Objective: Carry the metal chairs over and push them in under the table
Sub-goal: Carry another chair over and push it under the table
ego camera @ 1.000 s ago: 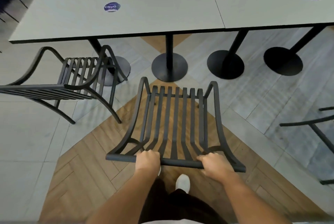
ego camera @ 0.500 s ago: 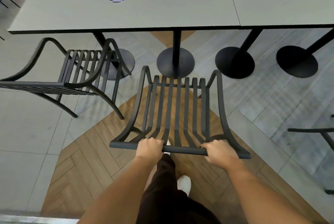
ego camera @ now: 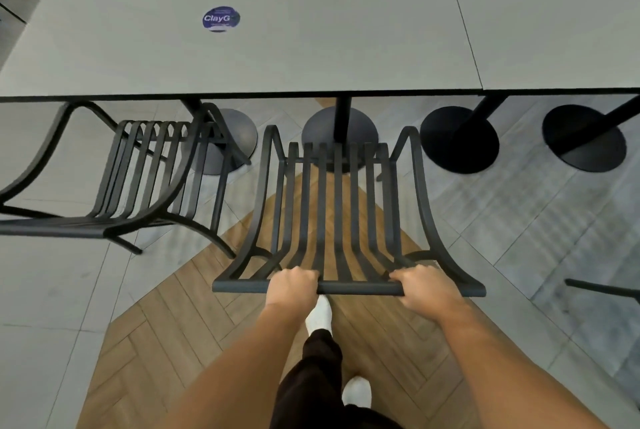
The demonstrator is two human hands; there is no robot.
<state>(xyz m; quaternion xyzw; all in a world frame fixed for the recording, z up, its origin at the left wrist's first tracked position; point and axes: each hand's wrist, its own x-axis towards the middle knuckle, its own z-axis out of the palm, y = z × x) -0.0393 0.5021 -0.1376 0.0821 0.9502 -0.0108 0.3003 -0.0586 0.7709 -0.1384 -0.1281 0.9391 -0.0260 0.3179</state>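
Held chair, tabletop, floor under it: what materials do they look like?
Held chair: likely metal, matte dark grey coat; thin bent slats and a tubular top rail, which both the left hand and right hand grip.
Tabletop: pale grey matte slab, perhaps laminate; dark edge.
Floor: wood-look herringbone planks beside grey tiles.

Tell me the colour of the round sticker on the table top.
The sticker is dark blue with white lettering, on the grey table; the head view shows it.
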